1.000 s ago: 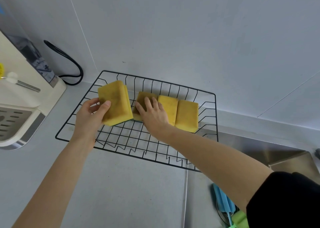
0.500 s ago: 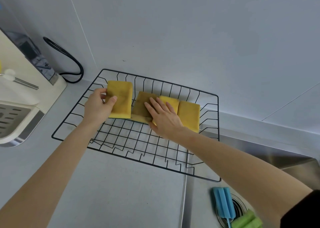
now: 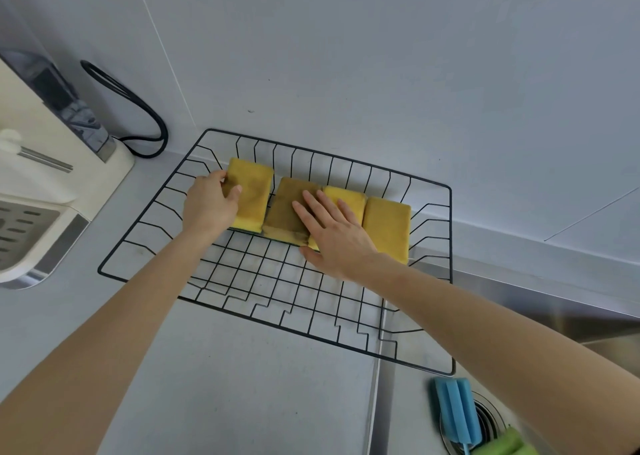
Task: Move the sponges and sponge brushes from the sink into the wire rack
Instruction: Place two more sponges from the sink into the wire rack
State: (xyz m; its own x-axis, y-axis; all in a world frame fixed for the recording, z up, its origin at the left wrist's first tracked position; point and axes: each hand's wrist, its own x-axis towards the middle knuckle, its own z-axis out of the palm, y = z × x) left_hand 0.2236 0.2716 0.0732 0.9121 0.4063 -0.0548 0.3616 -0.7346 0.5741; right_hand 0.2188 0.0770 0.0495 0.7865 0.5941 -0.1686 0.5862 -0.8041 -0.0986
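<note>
Several yellow sponges lie in a row along the back of the black wire rack (image 3: 145,243). My left hand (image 3: 209,207) grips the leftmost sponge (image 3: 252,195), which rests flat in the rack. My right hand (image 3: 334,234) lies flat, fingers spread, on the darker second sponge (image 3: 285,208) and the third sponge (image 3: 349,198). A fourth sponge (image 3: 388,227) sits at the right end, untouched. In the sink (image 3: 554,309) at the lower right lie a blue sponge brush (image 3: 453,409) and a green sponge brush (image 3: 505,444), partly cut off by the frame edge.
A cream appliance (image 3: 38,191) with a black cable (image 3: 138,108) stands on the grey counter at the left. The wall rises right behind the rack. The sink drain (image 3: 485,416) lies under the brushes.
My left hand has lowered the leftmost sponge from a raised, tilted hold down flat into the rack beside the others. My right hand stayed pressed on the middle sponges.
</note>
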